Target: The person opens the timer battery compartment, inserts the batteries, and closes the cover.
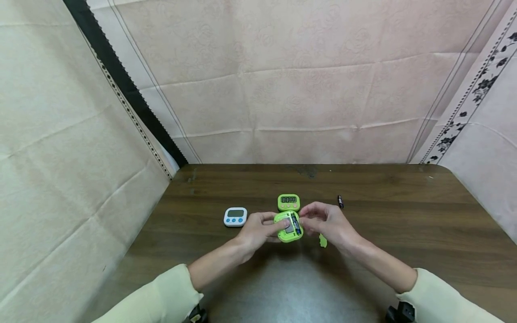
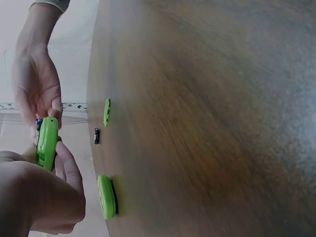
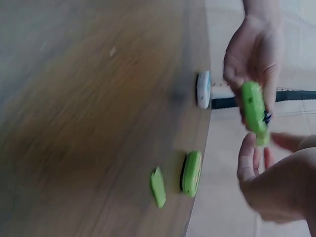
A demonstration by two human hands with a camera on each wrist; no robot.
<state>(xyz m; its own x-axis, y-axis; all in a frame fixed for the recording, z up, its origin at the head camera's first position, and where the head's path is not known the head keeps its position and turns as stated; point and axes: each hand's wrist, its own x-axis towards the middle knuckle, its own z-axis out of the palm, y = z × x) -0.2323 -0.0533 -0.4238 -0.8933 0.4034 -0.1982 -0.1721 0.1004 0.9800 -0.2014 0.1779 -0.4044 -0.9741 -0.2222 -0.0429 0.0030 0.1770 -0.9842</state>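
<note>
My left hand [image 1: 260,231] grips a green digital timer [image 1: 281,234], thumb across its back. The back faces up, with a battery [image 1: 296,225] in the uncovered slot; in the left wrist view the battery [image 2: 38,124] stands proud at the edge. My right hand [image 1: 329,222] is at the timer's right edge, its fingers loosely bent beside the battery end; whether they touch it is hard to tell. Beneath the right hand lies a small green battery cover [image 1: 323,241]. A loose dark battery [image 1: 340,201] is beyond that hand.
Just behind the held timer is a second green timer [image 1: 288,202], its display facing up. A white timer with blue buttons [image 1: 235,217] sits to the left of the left hand. All rest on a brown wooden table [image 1: 404,215], with pale cloth [image 1: 303,103] hanging behind.
</note>
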